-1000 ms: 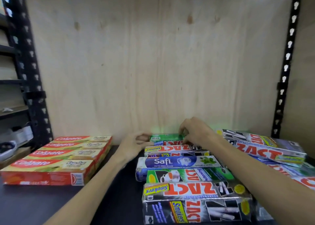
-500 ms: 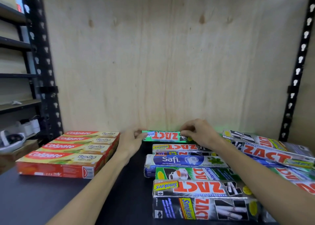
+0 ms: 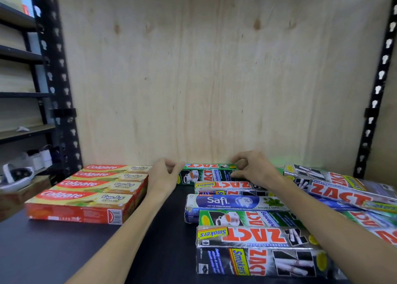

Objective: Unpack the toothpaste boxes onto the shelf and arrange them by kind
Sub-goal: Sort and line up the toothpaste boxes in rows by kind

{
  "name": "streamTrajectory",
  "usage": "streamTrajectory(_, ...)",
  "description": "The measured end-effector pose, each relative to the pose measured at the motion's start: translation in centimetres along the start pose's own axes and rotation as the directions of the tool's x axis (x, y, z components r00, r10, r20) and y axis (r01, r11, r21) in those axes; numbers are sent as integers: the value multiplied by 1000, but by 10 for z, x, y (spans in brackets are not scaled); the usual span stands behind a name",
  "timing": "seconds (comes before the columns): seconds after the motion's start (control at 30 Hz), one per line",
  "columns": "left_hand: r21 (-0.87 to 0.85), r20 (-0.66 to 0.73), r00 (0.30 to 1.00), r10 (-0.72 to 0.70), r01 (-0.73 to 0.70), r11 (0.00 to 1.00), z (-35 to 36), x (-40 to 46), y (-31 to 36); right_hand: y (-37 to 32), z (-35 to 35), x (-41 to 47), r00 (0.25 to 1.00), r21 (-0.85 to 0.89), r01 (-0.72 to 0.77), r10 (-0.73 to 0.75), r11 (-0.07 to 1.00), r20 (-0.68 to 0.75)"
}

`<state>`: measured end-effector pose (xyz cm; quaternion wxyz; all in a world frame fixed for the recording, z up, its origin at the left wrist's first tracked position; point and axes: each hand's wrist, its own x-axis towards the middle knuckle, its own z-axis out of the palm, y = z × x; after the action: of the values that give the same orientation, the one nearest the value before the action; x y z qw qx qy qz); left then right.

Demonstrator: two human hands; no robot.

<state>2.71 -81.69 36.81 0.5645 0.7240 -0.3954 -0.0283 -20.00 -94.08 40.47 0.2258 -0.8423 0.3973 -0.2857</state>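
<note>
A green Zact whitening box [image 3: 207, 174] stands on its long edge at the back of the shelf, against the plywood wall. My left hand [image 3: 164, 176] pinches its left end and my right hand [image 3: 253, 171] grips its right end. In front of it lie a silver Zact Smokers box [image 3: 225, 185], a blue Safi box [image 3: 234, 202], another green Zact box [image 3: 247, 218] and two stacked Zact Smokers boxes [image 3: 257, 251]. Several red Colgate boxes [image 3: 86, 193] lie side by side at the left.
A loose heap of Zact boxes [image 3: 343, 191] fills the right side of the dark shelf [image 3: 53, 251]. Black slotted posts [image 3: 58, 79] stand at both sides. Behind the left post, other shelves hold small items and a bowl [image 3: 17, 176].
The green Zact box has been lifted off the pile, turned up onto its long edge and set further back. Both hands stayed on its ends. The view shifted slightly right.
</note>
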Motion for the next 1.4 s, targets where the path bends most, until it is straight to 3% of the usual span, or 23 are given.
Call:
streamTrajectory(0.17,28,55,997,46,-47,998,-1,-7,-1,-3,2,-1,999,-10,31,-32,999,-34)
streamTrajectory(0.43,24,-144,985,93,-90,996,-6,-7,7,-8,5,0,982,41,122,-115,992,-153)
streamTrajectory(0.53,92,-181,975,129,-114,989,-7,-4,6,-10,8,-3,984,63,137,-129,989,-120)
streamTrajectory(0.77,322,-125,978,167,-119,939,-7,0,-3,-11,9,-7,990,7,144,-144,990,3)
streamTrajectory(0.93,382,33,979,200,-198,903,-14,-4,7,-10,9,-6,990,2,128,-128,992,59)
streamTrajectory(1.1,500,234,943,235,-324,803,-29,1,14,-7,10,-5,983,-62,179,-175,982,62)
streamTrajectory(1.27,787,272,926,262,-371,492,-43,5,18,-11,10,-1,981,-152,184,-172,971,87)
streamTrajectory(1.4,811,189,951,244,-291,507,-48,8,13,-19,6,3,972,-203,201,-170,958,160)
